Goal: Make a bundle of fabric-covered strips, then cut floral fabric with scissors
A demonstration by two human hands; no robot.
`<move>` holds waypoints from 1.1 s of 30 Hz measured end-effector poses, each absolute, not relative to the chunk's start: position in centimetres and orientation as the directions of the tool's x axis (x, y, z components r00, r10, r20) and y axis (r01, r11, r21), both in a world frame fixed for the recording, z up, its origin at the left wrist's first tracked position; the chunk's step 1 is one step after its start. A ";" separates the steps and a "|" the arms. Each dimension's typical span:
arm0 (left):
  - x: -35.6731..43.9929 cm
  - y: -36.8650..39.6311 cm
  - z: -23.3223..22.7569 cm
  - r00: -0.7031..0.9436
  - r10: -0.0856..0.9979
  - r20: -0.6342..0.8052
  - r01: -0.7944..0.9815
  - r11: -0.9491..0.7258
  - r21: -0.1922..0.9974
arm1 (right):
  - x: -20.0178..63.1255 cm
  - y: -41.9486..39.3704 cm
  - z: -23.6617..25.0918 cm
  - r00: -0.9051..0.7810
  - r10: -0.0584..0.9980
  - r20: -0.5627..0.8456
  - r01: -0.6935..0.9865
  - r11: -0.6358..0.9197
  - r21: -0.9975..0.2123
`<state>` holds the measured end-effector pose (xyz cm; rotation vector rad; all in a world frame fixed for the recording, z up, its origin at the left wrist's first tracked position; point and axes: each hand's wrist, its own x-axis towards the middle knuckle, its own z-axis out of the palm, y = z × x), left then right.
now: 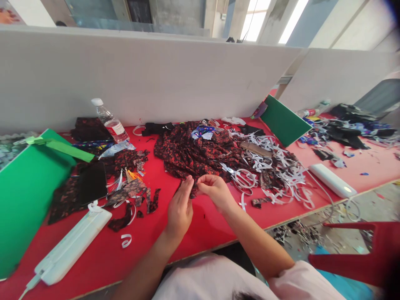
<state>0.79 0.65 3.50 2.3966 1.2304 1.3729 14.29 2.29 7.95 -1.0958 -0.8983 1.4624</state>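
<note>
1. Nearest to the person's body, the left hand (182, 205) is above the red table (208, 235), its fingers straight and close together. I cannot tell if they grip something. In my opinion, this hand should give steady support.
2. The right hand (218, 193) is just beside it, thumb and forefinger pinching, as it seems to me, the near edge of the dark flowered cloth (200, 158). A light pinch is better, because such thin fabric probably stretches easily.
3. This cloth lies in a heap on the table, beyond both hands, and its near edge comes between them. It is wise to give this edge some slack.
4. Just right of the hands are scissors (228, 168); their blades deserve care.
5. Farther right, white strips (295, 179) lie tangled, so the cloth should not be dragged through them.
</note>
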 end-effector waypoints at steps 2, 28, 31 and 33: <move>0.8 0.7 3.5 0.298 0.665 0.685 0.596 -0.690 0.410 | 14.6 2.3 7.8 -0.042 0.985 -0.168 -0.297 -0.173 -0.939; 1.2 0.7 3.1 0.231 0.775 0.589 0.555 -0.602 0.574 | 14.9 2.4 7.7 0.012 0.988 -0.156 -0.188 -0.151 -0.971; 1.2 0.8 2.9 0.289 0.704 0.649 0.617 -0.655 0.436 | 15.1 2.6 7.3 -0.008 0.986 -0.169 -0.208 -0.167 -0.964; 1.2 0.9 2.9 0.329 0.667 0.669 0.634 -0.681 0.367 | 15.3 2.8 6.9 -0.039 0.983 -0.179 -0.221 -0.183 -0.958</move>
